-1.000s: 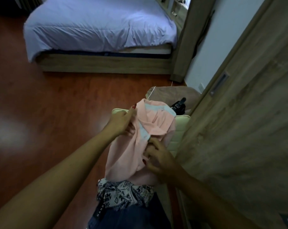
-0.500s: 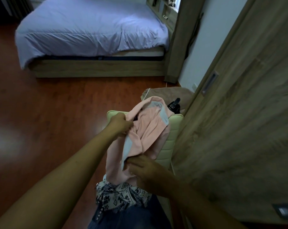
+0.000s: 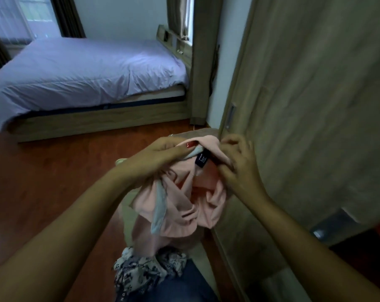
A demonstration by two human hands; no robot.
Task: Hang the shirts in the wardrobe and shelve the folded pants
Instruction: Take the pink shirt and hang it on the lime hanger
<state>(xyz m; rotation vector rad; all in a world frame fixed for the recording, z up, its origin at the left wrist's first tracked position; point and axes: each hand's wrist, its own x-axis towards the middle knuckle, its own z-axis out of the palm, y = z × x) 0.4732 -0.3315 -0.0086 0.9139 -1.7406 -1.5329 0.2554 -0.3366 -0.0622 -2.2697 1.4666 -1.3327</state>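
I hold a pink shirt [image 3: 180, 205] with pale blue trim up in front of me, its dark collar label facing me. My left hand [image 3: 160, 153] grips the collar on the left side. My right hand [image 3: 239, 164] pinches the collar on the right. The rest of the shirt hangs bunched below my hands. Under it lie a black-and-white patterned garment [image 3: 145, 271] and dark blue folded pants [image 3: 176, 288]. The wooden wardrobe door [image 3: 304, 105] stands just right of my right hand.
A bed [image 3: 86, 75] with a lilac sheet stands across the red-brown wooden floor [image 3: 43, 182]. A pale green seat edge [image 3: 120, 161] shows behind my left wrist. A wooden post [image 3: 201, 62] stands by the bed's corner.
Both hands have lifted the pink shirt higher and moved to its collar. My right hand came up from the shirt's lower middle. The view tilted upward.
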